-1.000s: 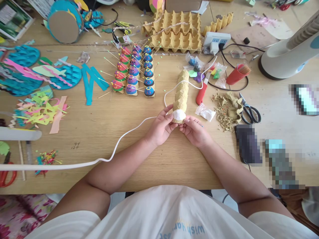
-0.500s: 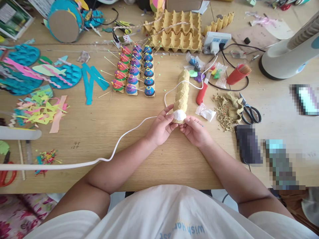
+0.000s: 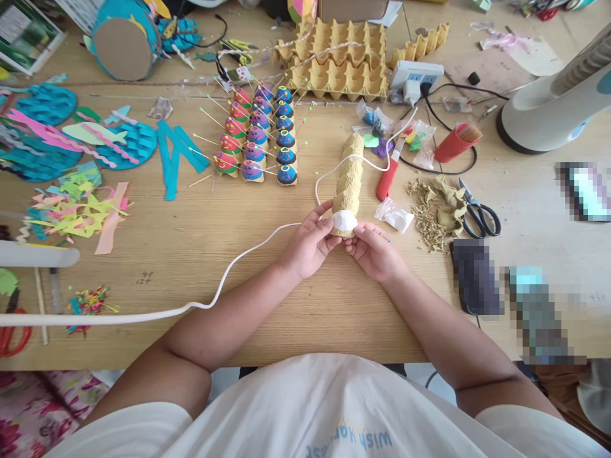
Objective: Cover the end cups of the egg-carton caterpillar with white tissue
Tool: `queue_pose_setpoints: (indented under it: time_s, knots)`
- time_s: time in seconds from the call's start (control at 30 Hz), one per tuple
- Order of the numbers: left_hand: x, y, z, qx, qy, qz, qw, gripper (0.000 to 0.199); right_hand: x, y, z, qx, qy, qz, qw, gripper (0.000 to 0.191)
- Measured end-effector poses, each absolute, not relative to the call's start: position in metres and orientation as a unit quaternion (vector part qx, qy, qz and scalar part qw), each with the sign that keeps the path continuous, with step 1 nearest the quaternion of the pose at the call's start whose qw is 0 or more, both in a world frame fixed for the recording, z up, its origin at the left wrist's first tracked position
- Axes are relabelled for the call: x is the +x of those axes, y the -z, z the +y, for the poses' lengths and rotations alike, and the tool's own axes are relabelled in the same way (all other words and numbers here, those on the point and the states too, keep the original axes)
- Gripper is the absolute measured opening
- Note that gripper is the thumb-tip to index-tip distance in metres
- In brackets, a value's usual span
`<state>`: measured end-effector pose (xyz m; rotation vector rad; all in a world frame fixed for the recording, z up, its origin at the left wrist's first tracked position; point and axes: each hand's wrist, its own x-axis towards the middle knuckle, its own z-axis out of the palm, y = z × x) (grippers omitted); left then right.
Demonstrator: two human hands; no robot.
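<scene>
A strip of egg carton (image 3: 349, 181), yellowish-brown and bumpy, points away from me on the table. White clay (image 3: 344, 221) covers the bump at its near end. My left hand (image 3: 309, 245) grips that end from the left, its thumb on the clay's edge. On the other side my right hand (image 3: 375, 248) pinches the same end, thumb beside the clay. Some fingertips are hidden under the strip. A white cord (image 3: 329, 170) crosses over the strip. Close on the right lie a bag of white clay (image 3: 394, 215) and a red-handled knife (image 3: 387, 178).
Three painted egg-carton strips (image 3: 256, 135) with pins stuck in them stand left of centre. Behind are egg trays (image 3: 334, 60) and a power strip (image 3: 416, 73). Scissors (image 3: 482, 213) and carton scraps (image 3: 442, 207) lie right. Paper cuttings (image 3: 79, 210) lie left.
</scene>
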<state>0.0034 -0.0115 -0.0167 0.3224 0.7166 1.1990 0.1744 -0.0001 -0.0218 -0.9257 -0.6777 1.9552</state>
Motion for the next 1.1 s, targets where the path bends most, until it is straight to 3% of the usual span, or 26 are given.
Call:
queue_pose_setpoints:
  time_s: [0.33,1.1]
  knots:
    - [0.0039,0.0136,-0.0114,0.147,-0.544,0.34,0.753,0.06,0.1742,0.0226,-0.0005,-0.365,-0.782,-0.278,0.423,0.033]
    - [0.0039,0.0162,-0.0119,0.141,-0.552,0.328,0.754,0.05,0.1723,0.023,-0.0012,-0.365,-0.783,-0.26,0.432,0.04]
